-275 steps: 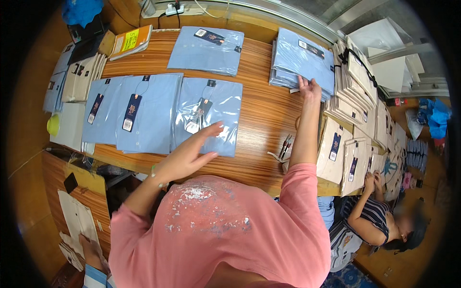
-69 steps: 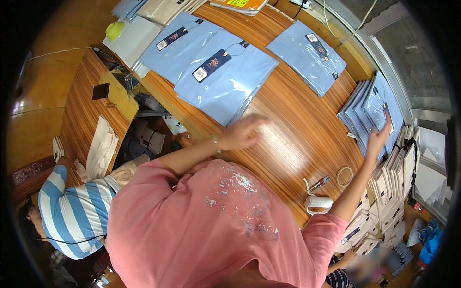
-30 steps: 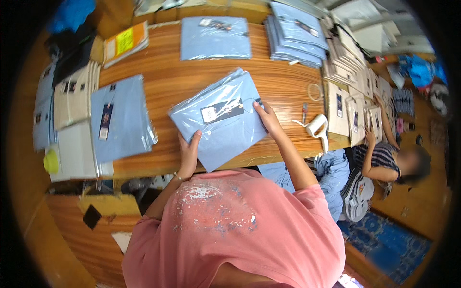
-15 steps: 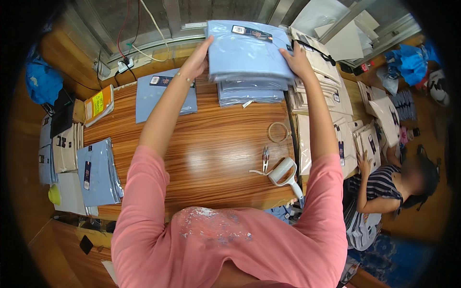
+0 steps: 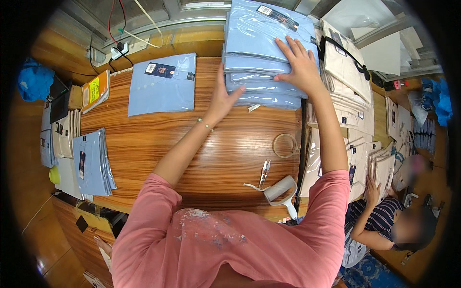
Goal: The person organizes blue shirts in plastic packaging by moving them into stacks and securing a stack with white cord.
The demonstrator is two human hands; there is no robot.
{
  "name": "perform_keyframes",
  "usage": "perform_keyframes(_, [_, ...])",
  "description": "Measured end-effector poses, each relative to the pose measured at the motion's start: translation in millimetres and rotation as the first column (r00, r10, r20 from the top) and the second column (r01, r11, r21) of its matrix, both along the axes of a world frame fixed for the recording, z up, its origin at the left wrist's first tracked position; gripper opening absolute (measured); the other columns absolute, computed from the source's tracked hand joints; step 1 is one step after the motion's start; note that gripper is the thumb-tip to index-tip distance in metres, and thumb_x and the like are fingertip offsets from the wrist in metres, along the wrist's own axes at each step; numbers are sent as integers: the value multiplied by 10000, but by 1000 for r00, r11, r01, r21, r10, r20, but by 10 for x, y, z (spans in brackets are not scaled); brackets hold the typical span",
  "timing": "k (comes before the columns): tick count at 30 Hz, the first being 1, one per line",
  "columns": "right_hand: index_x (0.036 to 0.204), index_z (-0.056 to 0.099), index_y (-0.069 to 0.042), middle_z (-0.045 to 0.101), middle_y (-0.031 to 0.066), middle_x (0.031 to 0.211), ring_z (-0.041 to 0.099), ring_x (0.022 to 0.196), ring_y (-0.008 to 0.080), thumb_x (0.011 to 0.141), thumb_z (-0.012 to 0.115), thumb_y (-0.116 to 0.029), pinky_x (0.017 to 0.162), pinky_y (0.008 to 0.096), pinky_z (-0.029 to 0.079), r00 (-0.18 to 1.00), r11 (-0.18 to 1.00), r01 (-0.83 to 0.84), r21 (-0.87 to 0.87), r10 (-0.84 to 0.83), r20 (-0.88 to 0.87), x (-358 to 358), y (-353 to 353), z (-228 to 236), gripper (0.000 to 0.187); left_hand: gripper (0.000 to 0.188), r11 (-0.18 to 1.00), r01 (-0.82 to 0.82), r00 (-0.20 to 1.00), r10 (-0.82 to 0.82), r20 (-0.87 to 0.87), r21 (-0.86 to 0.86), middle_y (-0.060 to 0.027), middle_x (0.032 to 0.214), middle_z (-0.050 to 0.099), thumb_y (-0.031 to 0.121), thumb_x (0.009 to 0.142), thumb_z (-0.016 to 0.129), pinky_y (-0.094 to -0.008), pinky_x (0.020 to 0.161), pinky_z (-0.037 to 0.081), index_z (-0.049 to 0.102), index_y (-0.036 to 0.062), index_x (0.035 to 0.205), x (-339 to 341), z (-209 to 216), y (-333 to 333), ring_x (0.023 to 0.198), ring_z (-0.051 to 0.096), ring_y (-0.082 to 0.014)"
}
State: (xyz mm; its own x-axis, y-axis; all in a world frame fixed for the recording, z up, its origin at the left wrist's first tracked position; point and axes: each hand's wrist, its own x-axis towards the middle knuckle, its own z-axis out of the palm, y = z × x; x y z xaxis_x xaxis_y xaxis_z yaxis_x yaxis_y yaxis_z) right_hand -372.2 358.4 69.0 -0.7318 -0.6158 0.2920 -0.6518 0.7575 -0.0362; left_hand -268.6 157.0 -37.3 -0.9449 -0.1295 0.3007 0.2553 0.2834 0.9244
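Observation:
A tall stack of folded light blue shirts in clear plastic bags (image 5: pixel 259 36) stands at the far side of the table, right of its middle. My right hand (image 5: pixel 300 67) lies open over the stack's right front part, fingers spread and flat on the plastic. At the stack's left side is my left hand (image 5: pixel 224 93), its fingers straight along the edge and its thumb apart, reaching across the front corner. Neither hand grips anything. A dark label with a white sticker (image 5: pixel 277 17) is on the top bag. Farther left, one bagged blue shirt (image 5: pixel 163 91) lies flat.
A tape roll (image 5: pixel 285 145), thread snips (image 5: pixel 264 174) and a lint roller (image 5: pixel 281 189) lie on the wooden table's right part. Cream garment stacks (image 5: pixel 345 72) stand to the right, where a co-worker's hand (image 5: pixel 372 192) touches some. More blue shirts (image 5: pixel 91 163) lie at the left.
The bagged shirts that both my hands held by the sides now rest on the stack. My hands have let go; the right has moved onto the top, the left lower along the side.

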Motion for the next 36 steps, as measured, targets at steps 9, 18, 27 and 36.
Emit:
perform_keyframes(9, [1276,424,-275,438,67,1291,411,1179,269,663,684,-256,920,446,368,995,995,-101,-18,100,-17,-23,50,107,666,460,1000,-27,999,27,27,-10,-192,1346,325,202,773,653,-344,991,294,501,-23,1144,-236,-170,-266,1236,332,-294])
perform_keyframes(18, [1211,504,-253,506,79,1221,495,1087,266,639,689,-252,877,365,425,990,991,-129,-44,131,48,-47,8,291,602,308,985,-97,995,91,46,144,-161,1209,411,144,803,608,-336,919,353,533,-52,1030,-261,-156,-260,1088,431,-269])
perform_keyframes(27, [1289,388,-57,368,192,1315,352,1208,345,760,655,-235,1008,408,260,993,933,-114,-341,121,-1,811,-457,345,619,638,967,-177,982,185,-27,185,-182,1320,284,265,853,559,-368,1027,247,210,7,1320,923,319,-987,1232,297,-261])
perform_keyframes(36, [1253,403,1,475,141,1226,450,1135,240,791,627,-221,953,346,341,321,737,-434,-519,664,675,2773,-2557,-411,559,438,59,-990,39,987,-159,125,-166,1176,432,218,830,553,-347,960,308,407,-17,1170,3988,173,-4148,1109,405,-256])
